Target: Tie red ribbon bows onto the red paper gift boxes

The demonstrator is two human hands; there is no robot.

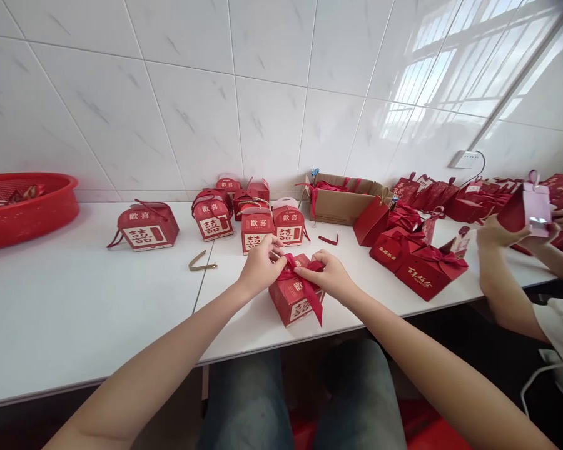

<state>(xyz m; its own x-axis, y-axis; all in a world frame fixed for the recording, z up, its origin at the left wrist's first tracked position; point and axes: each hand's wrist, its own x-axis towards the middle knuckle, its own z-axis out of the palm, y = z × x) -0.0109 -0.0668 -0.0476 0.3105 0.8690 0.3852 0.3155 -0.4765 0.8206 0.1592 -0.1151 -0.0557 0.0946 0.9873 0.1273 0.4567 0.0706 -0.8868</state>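
A small red gift box [288,300] with white panels and printed characters stands close to the table's front edge. Across its top runs a red ribbon [313,301] formed into a bow, one tail hanging down the front. My left hand [264,262] pinches the ribbon from the left side of the box. On the right, my right hand [329,275] has thumb and finger closed on the bow's other loop. Just behind my left hand are two similar red boxes [257,224], partly covered by my fingers.
More red boxes [143,228] stand along the wall. A red plastic basket [51,215] is far left. A cardboard carton [335,206] of ribbons sits at the back. Finished-looking boxes with bows [426,275] crowd the right, where a co-worker's hands [502,232] hold another box.
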